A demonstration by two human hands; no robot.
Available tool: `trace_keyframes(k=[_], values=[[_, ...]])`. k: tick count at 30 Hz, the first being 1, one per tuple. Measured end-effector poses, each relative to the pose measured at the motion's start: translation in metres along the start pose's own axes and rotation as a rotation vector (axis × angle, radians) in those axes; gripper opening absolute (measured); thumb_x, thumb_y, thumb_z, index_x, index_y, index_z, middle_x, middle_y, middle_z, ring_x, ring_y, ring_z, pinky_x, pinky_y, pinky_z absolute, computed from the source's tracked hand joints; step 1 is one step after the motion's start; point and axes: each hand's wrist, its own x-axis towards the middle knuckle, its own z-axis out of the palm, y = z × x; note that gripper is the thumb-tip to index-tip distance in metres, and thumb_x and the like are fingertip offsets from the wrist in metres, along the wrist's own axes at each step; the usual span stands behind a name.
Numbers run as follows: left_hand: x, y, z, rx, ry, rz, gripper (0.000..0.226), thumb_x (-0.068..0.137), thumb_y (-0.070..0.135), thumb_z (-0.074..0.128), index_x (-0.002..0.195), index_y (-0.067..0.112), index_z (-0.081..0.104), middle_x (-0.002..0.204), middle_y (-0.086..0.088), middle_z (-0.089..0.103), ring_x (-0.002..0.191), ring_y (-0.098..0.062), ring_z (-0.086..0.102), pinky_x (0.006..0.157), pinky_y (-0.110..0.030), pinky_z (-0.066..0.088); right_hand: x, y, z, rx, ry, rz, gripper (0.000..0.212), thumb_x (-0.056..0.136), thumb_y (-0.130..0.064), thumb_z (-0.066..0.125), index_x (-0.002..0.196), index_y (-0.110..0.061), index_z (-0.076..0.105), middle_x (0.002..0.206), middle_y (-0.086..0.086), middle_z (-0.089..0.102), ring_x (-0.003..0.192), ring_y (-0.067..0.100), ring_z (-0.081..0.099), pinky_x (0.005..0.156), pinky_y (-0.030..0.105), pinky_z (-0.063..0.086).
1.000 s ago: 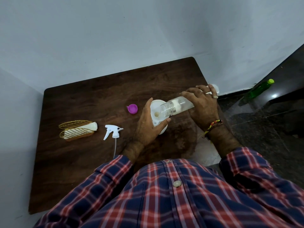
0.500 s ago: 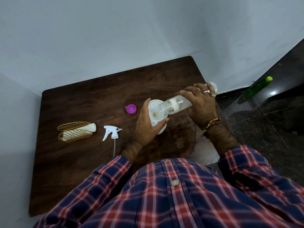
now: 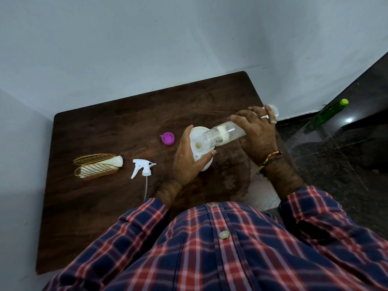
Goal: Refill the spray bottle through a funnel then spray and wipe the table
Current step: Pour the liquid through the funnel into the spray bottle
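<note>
A white funnel (image 3: 198, 133) sits in the mouth of a white spray bottle (image 3: 206, 165) standing on the dark wooden table (image 3: 117, 127). My left hand (image 3: 186, 160) is wrapped around the funnel and the bottle's neck. My right hand (image 3: 257, 135) grips a clear plastic bottle (image 3: 222, 135), tipped nearly flat with its open mouth over the funnel. The white trigger spray head (image 3: 142, 168) with its dip tube lies on the table to the left. A purple cap (image 3: 168, 138) lies just left of the funnel.
A gold wire holder with a rolled white cloth (image 3: 98, 168) lies at the table's left. A green bottle (image 3: 327, 113) lies on the dark floor at the right. White walls close in behind and left of the table.
Hardly anything differs; the clear bottle stays tipped over the funnel and both hands keep their grip. The view has shifted slightly.
</note>
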Motion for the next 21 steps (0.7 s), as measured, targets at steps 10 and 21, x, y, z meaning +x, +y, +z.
trace_keyframes(k=[10, 21], values=[[0.0011, -0.0019, -0.0003, 0.005, -0.009, 0.004, 0.096, 0.08, 0.042, 0.078, 0.152, 0.012, 0.022, 0.153, -0.001, 0.036, 0.135, -0.003, 0.034, 0.114, -0.03, 0.036, -0.0008, 0.0012, 0.0044, -0.014, 0.013, -0.001, 0.058, 0.063, -0.012, 0.086, 0.114, -0.029, 0.064, 0.112, 0.0, 0.069, 0.115, 0.031, 0.058, 0.113, 0.053, 0.025], [0.0001, 0.0009, -0.0011, -0.005, -0.016, 0.004, 0.096, 0.081, 0.039, 0.078, 0.152, 0.011, 0.021, 0.152, -0.002, 0.037, 0.135, -0.005, 0.036, 0.113, -0.029, 0.036, -0.002, -0.0024, -0.0018, -0.015, 0.003, 0.028, 0.054, 0.066, -0.007, 0.076, 0.114, -0.028, 0.067, 0.113, 0.001, 0.069, 0.116, 0.034, 0.058, 0.113, 0.06, 0.023]])
